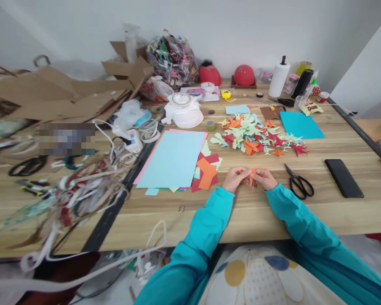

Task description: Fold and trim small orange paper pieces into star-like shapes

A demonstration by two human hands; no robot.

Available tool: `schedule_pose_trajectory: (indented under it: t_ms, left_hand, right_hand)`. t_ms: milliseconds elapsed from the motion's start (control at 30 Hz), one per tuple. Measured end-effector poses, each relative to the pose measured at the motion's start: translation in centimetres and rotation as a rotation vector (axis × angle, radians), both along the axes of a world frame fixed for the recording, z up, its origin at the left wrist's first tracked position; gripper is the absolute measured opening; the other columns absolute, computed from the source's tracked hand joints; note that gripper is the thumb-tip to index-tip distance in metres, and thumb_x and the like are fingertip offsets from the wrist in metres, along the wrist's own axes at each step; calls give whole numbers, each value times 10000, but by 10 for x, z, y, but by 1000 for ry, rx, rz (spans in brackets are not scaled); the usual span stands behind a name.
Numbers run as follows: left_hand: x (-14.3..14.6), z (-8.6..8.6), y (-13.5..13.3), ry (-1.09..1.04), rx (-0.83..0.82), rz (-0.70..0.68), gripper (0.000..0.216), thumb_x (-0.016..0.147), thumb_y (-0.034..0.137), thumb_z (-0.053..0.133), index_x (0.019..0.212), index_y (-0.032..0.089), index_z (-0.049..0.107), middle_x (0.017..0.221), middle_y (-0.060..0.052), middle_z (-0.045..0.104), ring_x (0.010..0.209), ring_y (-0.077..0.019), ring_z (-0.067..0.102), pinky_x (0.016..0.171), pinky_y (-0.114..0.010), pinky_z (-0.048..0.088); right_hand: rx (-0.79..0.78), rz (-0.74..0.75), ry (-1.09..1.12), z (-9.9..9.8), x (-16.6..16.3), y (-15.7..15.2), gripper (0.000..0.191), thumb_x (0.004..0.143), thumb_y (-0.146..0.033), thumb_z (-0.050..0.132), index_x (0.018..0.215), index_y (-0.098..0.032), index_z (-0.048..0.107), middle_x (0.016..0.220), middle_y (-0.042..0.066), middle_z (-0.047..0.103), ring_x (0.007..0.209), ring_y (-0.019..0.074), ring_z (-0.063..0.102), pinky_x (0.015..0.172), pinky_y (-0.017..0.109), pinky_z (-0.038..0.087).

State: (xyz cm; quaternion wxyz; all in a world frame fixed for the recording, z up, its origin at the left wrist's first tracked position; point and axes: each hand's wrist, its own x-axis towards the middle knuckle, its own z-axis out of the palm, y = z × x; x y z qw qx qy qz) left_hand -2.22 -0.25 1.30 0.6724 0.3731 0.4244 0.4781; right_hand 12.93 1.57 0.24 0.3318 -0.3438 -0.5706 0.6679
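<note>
My left hand (237, 178) and my right hand (263, 178) meet above the front of the wooden table, fingers pinched on a small piece of folded orange paper (252, 173). Much of that paper is covered by the fingertips. Just beyond lies a heap of folded paper cranes (246, 132) in pale green, orange and red. Left of my hands are loose cut pieces of orange paper (207, 173) and red paper. Black-handled scissors (300, 183) rest to the right, their blades pointing away from me.
Large light-blue sheets (174, 159) lie stacked at left. A black phone (343, 178) sits far right, a turquoise sheet (301, 125) behind it. Tangled ribbons (89, 190) and opened cardboard (60, 93) crowd the left. A white bottle-shaped roll (279, 79) stands at the back.
</note>
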Motion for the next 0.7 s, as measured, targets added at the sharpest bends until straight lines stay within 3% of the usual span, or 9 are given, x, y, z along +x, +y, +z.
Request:
schedule_pose_trajectory:
  t_ms: [133, 400, 700]
  left_hand:
    - [-1, 0, -1, 31, 42, -27, 317, 591, 379, 733, 638, 85, 624, 492, -19, 595, 436, -88, 527, 470, -226, 430]
    - [-9, -5, 2, 92, 77, -114, 350, 591, 405, 724, 702, 86, 636, 571, -18, 611, 457, -85, 540, 474, -230, 450]
    - [-13, -4, 4, 180, 96, -185, 354, 619, 427, 698, 678, 89, 612, 563, -11, 595, 447, -79, 534, 468, -220, 445]
  right_hand:
    - [-52, 17, 27, -2, 1, 1, 345, 706, -472, 632, 659, -131, 612, 550, 23, 646, 411, 110, 573, 400, 210, 464]
    - [-12, 77, -11, 3, 4, 1, 354, 750, -444, 592, 624, -115, 628, 532, 41, 652, 391, 105, 576, 335, 173, 361]
    - [-54, 84, -33, 3, 3, -1, 343, 728, -439, 612, 606, -120, 582, 508, 28, 651, 360, 112, 573, 337, 180, 411]
